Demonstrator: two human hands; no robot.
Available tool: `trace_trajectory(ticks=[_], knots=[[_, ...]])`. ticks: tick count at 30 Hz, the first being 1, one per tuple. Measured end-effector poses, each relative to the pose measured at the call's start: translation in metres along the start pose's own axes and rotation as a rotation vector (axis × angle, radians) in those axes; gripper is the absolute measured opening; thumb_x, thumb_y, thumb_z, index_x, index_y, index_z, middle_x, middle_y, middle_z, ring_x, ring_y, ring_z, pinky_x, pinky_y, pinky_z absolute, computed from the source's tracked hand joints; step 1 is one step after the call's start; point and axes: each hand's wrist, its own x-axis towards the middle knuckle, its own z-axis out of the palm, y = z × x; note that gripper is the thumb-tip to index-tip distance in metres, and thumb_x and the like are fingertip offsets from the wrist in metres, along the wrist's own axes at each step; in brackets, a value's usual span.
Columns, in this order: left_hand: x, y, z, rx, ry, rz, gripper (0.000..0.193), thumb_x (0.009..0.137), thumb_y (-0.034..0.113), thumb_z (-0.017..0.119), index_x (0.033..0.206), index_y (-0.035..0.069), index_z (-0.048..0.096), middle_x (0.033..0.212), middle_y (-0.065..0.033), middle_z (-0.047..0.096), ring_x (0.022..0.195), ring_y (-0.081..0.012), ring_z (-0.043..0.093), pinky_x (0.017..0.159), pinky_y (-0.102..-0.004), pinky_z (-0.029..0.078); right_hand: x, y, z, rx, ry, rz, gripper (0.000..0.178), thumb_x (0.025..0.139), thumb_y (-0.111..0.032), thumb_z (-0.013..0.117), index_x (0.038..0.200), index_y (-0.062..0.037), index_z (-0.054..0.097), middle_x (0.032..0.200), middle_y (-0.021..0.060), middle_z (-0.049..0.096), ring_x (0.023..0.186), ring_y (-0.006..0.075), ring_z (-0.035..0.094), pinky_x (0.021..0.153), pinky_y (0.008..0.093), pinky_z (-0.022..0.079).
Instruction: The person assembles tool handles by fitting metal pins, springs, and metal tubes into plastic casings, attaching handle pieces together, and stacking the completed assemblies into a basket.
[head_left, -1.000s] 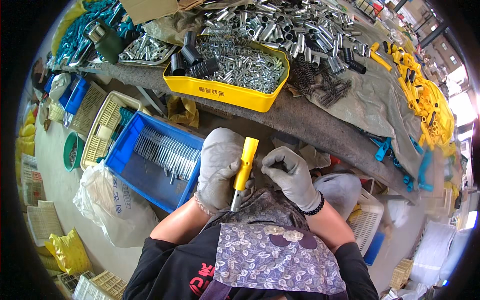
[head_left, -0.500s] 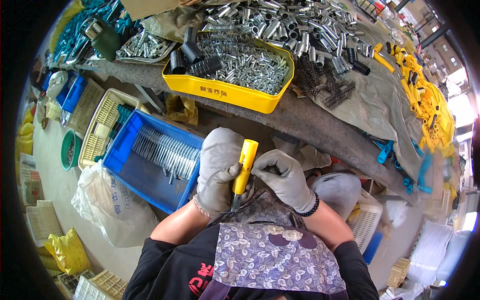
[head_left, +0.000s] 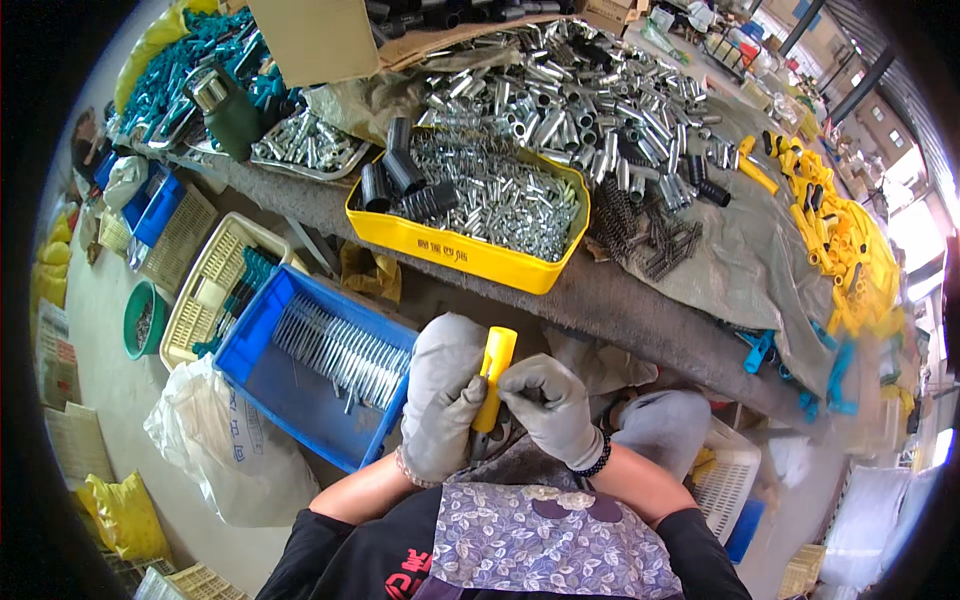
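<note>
In a grey work glove, my left hand (head_left: 438, 425) is wrapped round the lower part of a yellow plastic tube-shaped handle (head_left: 496, 358). The handle stands nearly upright over my lap, its wide end up; a dark grey metal piece (head_left: 479, 446) shows below it. My right hand (head_left: 550, 408), gloved the same way, is closed in a pinch against the handle's right side. Whatever its fingertips hold, if anything, is hidden. Beyond both hands, a yellow tray (head_left: 450, 252) of small metal pins and springs sits at the bench edge.
Left of my knee stands a blue bin (head_left: 300, 398) with a row of metal rods. Heaped on the bench are metal tubes (head_left: 560, 95), dark springs (head_left: 655, 225) and yellow handles (head_left: 825, 235). A green flask (head_left: 228, 120) stands far left; a white sack (head_left: 225, 450) is below.
My view has tilted up, so bench and hands appear lower. My right hand has come in from slightly apart to against the yellow handle. The left hand keeps its hold.
</note>
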Motion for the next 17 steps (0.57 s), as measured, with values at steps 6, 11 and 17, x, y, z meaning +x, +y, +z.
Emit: trace_trajectory(ticks=[6, 11, 17], knots=[[0.002, 0.014, -0.003, 0.355, 0.078, 0.201, 0.051, 0.102, 0.028, 0.056, 0.144, 0.003, 0.045, 0.115, 0.0001, 0.059, 0.094, -0.0047, 0.054, 0.081, -0.0229, 0.047, 0.021, 0.006, 0.001, 0.375, -0.029, 0.291, 0.029, 0.081, 0.0, 0.074, 0.104, -0.003, 0.056, 0.096, 0.0021, 0.06, 0.093, 0.0093, 0.055, 0.085, 0.0264, 0.046], [0.008, 0.043, -0.008, 0.247, 0.001, 0.119, 0.054, 0.097, 0.024, 0.065, 0.144, 0.006, 0.046, 0.099, 0.0021, 0.062, 0.076, -0.0048, 0.055, 0.065, -0.0218, 0.047, 0.069, -0.026, -0.015, 0.105, -0.26, 0.357, 0.026, 0.082, -0.012, 0.077, 0.099, -0.0021, 0.06, 0.09, 0.0024, 0.062, 0.087, 0.0094, 0.056, 0.081, 0.0271, 0.048], [0.013, 0.059, -0.018, 0.108, 0.072, 0.028, 0.068, 0.091, 0.053, 0.064, 0.141, 0.012, 0.043, 0.099, -0.0113, 0.065, 0.062, -0.0143, 0.062, 0.05, -0.0238, 0.051, 0.186, -0.042, -0.056, -0.811, -0.282, 0.027, 0.024, 0.084, -0.025, 0.074, 0.098, -0.006, 0.073, 0.101, 0.0111, 0.074, 0.094, 0.0261, 0.07, 0.088, 0.0399, 0.052]])
